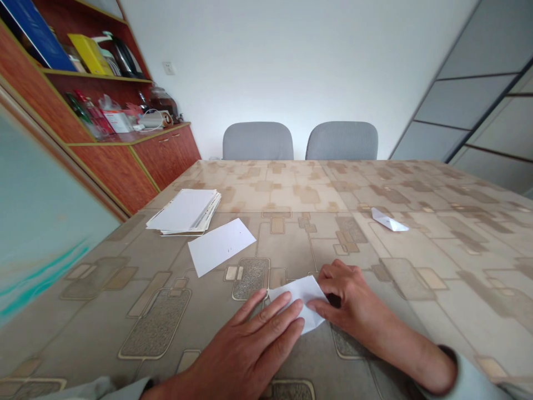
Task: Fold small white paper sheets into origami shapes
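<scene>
Head view, findings from the paper outward:

1. Folded white paper (297,303) lies on the near table edge area, between both hands, with angular, crisp folds.
2. Left hand (245,347) is flat, fingers extended and pressing on the paper; no clenched grasp.
3. Right hand (350,303) appears to pinch the paper's right side between thumb and curled fingers.
4. Risk: the glossy patterned table cover (416,183) looks slick, so eased pressure could let the paper slip and skew its folds.
5. Stack of white paper sheets (183,211) and a loose white sheet (220,247) lie left, well apart from the hands.
6. Small folded paper piece (389,219) lies farther right, also untouched.
</scene>
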`<state>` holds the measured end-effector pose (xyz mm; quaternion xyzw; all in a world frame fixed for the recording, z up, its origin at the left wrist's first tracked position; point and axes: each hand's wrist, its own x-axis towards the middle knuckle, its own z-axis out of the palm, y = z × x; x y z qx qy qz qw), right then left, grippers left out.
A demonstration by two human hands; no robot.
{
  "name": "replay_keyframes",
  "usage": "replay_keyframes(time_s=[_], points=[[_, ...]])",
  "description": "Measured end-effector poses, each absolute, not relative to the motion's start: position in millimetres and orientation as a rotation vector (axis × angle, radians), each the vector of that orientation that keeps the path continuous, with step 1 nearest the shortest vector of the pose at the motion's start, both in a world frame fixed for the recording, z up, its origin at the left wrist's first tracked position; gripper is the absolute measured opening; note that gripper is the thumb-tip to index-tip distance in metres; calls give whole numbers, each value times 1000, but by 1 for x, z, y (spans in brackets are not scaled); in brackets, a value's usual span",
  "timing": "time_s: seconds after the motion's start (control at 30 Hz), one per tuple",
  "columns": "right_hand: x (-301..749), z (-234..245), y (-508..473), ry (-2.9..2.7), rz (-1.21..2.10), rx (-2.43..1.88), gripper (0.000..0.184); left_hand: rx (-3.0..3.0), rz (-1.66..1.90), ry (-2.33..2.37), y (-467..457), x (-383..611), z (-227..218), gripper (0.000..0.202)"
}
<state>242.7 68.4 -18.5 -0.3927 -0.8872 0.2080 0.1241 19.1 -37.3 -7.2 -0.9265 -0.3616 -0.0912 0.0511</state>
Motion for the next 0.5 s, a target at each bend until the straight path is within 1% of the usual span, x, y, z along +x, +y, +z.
replay_keyframes(time_s=[0.07, 0.13, 0.2, 0.23, 0.3, 0.33, 0.4, 0.47, 0.5], points=[[243, -18, 68, -2576, 603, -1154, 23, -2892, -193, -1088, -36, 18, -10, 62], [243, -19, 69, -2559, 607, -1137, 29, -2932, -180, -1080, -35, 17, -13, 56], [242, -21, 69, -2540, 586, -1106, 34, -2943, -182, -1081, -34, 16, -15, 54], [242, -22, 69, -2532, 561, -1093, 34, -2940, -182, -1075, -34, 16, -15, 53], [243, -24, 69, -2520, 523, -1053, 28, -2918, -190, -1066, -35, 16, -16, 55], [243, -24, 68, -2509, 523, -1021, 25, -2892, -230, -1066, -36, 15, -16, 56], [244, -20, 67, -2425, 549, -955, 27, -2793, -378, -1152, -38, 13, -18, 58], [245, -12, 65, -2270, 564, -872, 28, -2627, -571, -1369, -39, 10, -19, 60], [246, -7, 64, -2200, 557, -819, 26, -2534, -661, -1501, -39, 8, -20, 64]])
